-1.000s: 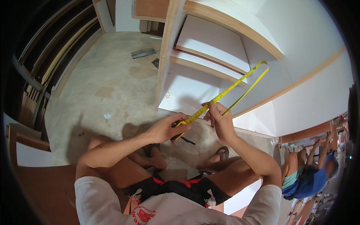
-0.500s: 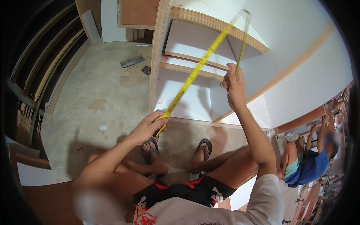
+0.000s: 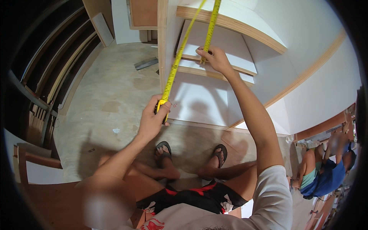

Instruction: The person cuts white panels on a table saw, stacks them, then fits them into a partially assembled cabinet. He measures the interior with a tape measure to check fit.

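My left hand [image 3: 153, 117] is closed around the yellow and black case of a tape measure [image 3: 171, 76]. From the case the yellow blade runs up past the top of the picture and comes back down to my right hand [image 3: 216, 60]. Thumb and fingers of that hand pinch the blade near its free end, in front of the cabinet's shelves. Before me stands a white cabinet [image 3: 199, 103] with bare plywood edges. Its upper shelf [image 3: 230, 27] lies beyond my right hand, and a lower shelf edge [image 3: 214, 73] passes just below the hand.
Dark flat pieces [image 3: 146, 63] lie on the concrete floor [image 3: 115, 84] left of the cabinet. A rack with long boards [image 3: 57, 65] lines the far left. At the right, another person in a blue shirt [image 3: 329, 178] sits beside wooden parts. My sandalled feet rest before the cabinet.
My right hand has moved left and up with the blade's end, now closer to the shelf edges. My left hand has risen slightly with the case, and the blade's bend has left the picture.
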A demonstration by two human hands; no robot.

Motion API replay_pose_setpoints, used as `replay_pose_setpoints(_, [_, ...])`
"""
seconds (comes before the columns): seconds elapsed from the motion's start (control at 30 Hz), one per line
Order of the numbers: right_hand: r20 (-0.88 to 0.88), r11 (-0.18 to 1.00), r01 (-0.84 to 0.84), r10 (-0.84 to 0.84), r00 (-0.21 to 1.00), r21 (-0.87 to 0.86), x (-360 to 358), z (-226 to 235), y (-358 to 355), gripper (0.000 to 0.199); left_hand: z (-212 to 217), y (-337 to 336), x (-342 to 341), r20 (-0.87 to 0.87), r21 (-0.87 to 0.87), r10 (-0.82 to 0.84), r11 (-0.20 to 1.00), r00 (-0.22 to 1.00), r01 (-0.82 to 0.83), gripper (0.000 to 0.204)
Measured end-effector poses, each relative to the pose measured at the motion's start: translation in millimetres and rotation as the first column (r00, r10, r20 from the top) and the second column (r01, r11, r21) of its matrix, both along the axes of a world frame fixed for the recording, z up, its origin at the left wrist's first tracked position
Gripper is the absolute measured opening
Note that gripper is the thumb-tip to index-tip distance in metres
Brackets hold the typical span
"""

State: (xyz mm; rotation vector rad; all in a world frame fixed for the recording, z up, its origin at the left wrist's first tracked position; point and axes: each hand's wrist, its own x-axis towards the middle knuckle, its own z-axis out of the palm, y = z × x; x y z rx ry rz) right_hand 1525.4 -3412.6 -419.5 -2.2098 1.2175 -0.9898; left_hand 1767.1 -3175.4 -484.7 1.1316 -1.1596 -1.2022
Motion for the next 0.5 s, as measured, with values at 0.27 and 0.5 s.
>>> replay_pose_setpoints(0.27, [-0.003,1.000,0.026,-0.026,1.000,-0.011,23.7,3.2,-42.3,0.035,2.5,-9.8,-11.4,0.015,-0.027,0.025,0.999,1.000,-0.025,0.032])
replay_pose_setpoints(0.5, [0.097,1.000,-0.021,0.021,0.995,0.004,22.7,-6.2,-46.5,0.032,5.9,-11.5,-10.1,0.049,-0.029,0.027,0.999,0.998,-0.026,0.033])
